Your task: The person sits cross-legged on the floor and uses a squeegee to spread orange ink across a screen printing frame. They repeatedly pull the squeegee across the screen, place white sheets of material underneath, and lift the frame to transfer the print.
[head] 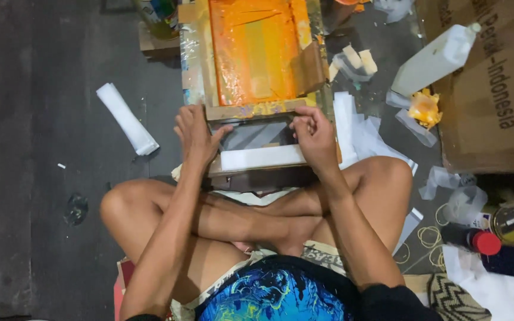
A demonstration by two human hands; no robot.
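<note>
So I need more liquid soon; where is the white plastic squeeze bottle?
In the head view, the white plastic squeeze bottle lies tilted at upper right, against the brown cardboard box, just above a crumpled yellow-stained rag.

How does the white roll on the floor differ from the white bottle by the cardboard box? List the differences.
The white roll lies flat on bare dark floor, left of the left hand; the white bottle leans against the cardboard box, right of the right hand. The roll is soft folded sheet, open-ended; the bottle is rigid with a small cap. The roll lies alone; the bottle sits among scraps. Both are white and slanted.
</note>
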